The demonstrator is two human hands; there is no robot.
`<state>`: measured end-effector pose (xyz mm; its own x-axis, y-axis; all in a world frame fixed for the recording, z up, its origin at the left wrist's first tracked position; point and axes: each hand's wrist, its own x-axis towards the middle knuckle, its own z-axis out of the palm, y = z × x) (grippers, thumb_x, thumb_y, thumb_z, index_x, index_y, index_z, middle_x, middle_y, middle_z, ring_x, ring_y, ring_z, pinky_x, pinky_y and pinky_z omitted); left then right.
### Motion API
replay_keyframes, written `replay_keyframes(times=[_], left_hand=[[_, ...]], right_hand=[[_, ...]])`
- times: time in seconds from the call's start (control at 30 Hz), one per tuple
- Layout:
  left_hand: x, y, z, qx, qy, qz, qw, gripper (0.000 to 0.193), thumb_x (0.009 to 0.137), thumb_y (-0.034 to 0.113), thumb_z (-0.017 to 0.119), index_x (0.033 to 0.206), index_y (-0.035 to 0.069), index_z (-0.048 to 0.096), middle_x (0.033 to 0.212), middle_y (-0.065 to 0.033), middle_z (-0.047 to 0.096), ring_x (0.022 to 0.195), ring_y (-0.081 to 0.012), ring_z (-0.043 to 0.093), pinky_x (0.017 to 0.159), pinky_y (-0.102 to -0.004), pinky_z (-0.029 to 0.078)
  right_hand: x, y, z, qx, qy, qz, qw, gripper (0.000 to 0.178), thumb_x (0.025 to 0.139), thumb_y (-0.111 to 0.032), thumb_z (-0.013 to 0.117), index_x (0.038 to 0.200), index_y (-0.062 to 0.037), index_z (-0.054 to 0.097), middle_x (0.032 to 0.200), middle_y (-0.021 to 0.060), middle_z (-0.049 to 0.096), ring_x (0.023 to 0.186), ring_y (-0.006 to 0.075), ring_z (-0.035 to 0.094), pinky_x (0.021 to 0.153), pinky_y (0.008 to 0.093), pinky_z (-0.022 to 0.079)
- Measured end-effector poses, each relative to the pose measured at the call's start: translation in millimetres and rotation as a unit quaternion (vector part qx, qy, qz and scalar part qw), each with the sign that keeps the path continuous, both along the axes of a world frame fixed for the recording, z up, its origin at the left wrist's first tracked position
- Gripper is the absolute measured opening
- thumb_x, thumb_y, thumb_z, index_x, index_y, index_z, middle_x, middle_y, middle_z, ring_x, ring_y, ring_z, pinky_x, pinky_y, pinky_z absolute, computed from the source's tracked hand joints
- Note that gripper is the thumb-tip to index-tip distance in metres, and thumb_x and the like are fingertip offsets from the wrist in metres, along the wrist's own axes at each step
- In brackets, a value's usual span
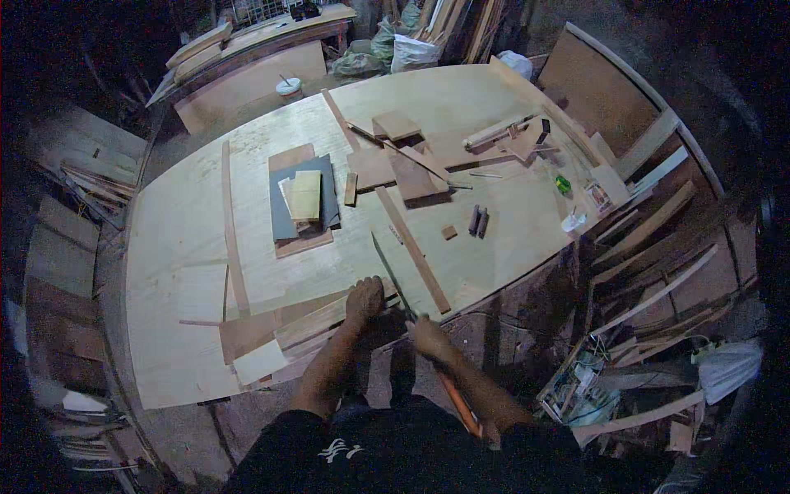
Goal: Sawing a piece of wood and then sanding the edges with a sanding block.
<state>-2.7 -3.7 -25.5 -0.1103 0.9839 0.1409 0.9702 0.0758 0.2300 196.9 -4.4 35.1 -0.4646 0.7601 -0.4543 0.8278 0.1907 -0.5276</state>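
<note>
At the near edge of the table, my left hand (365,300) is closed over the end of a stack of wooden strips (321,319) and bears down on it. Just to its right, my right hand (429,337) grips a handsaw (388,268), its long narrow blade pointing away across the table edge. The blade runs close beside my left hand; whether its teeth touch the wood I cannot tell. Below my right forearm shows an orange length (459,403), perhaps the saw's handle. A flat brown board (247,333) lies under the strips to the left.
The large pale plywood table (181,247) carries a pile of brown boards (415,169), a grey sheet with a yellow pad (307,193), a long batten (415,251), two dark cylinders (478,221) and a green tape measure (563,184). Curved timber pieces (650,235) lean at the right.
</note>
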Motion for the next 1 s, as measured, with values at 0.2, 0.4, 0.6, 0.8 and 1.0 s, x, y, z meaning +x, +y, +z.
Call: replay_keyframes(times=[0.2, 0.4, 0.6, 0.8, 1.0], left_hand=[[8, -2, 7, 0.001, 0.033, 0.006, 0.999, 0.014, 0.085, 0.018, 0.050, 0.090, 0.004, 0.052, 0.082, -0.0130, 0.057, 0.079, -0.0309, 0.060, 0.067, -0.0459, 0.050], [6, -2, 2, 0.013, 0.022, 0.011, 1.000, 0.017, 0.085, 0.018, 0.051, 0.092, 0.004, 0.052, 0.083, -0.0142, 0.057, 0.079, -0.0315, 0.060, 0.066, -0.0464, 0.049], [0, -6, 5, -0.013, 0.019, 0.016, 1.000, 0.018, 0.084, 0.019, 0.052, 0.092, 0.002, 0.052, 0.084, -0.0147, 0.057, 0.082, -0.0333, 0.060, 0.069, -0.0461, 0.050], [8, -1, -2, 0.021, -0.017, -0.018, 0.999, 0.020, 0.083, 0.021, 0.055, 0.092, 0.004, 0.053, 0.086, -0.0159, 0.058, 0.083, -0.0345, 0.060, 0.071, -0.0477, 0.050], [8, -4, -14, 0.079, -0.005, 0.002, 0.997, 0.014, 0.084, 0.017, 0.052, 0.091, 0.006, 0.053, 0.088, -0.0139, 0.060, 0.085, -0.0343, 0.061, 0.073, -0.0472, 0.050]], right_hand=[[4, 9, -24, -0.008, -0.019, 0.031, 0.999, 0.050, 0.096, -0.037, 0.047, 0.103, 0.0120, 0.047, 0.092, 0.0328, 0.062, 0.090, 0.0460, 0.062, 0.074, 0.0509, 0.051], [-7, 20, -8, -0.084, 0.014, -0.038, 0.996, 0.052, 0.092, -0.038, 0.051, 0.108, 0.0118, 0.045, 0.095, 0.0330, 0.062, 0.093, 0.0450, 0.062, 0.074, 0.0516, 0.051], [-7, 4, -10, -0.034, 0.010, -0.016, 0.999, 0.050, 0.093, -0.038, 0.050, 0.108, 0.0094, 0.047, 0.092, 0.0315, 0.062, 0.091, 0.0449, 0.063, 0.073, 0.0519, 0.051], [3, 13, -22, -0.048, -0.035, -0.006, 0.998, 0.048, 0.097, -0.037, 0.042, 0.106, 0.0101, 0.047, 0.098, 0.0318, 0.061, 0.094, 0.0456, 0.061, 0.077, 0.0525, 0.050], [-17, 17, 27, -0.050, -0.023, -0.001, 0.998, 0.050, 0.096, -0.039, 0.044, 0.110, 0.0093, 0.046, 0.100, 0.0320, 0.060, 0.095, 0.0451, 0.061, 0.077, 0.0517, 0.050]])
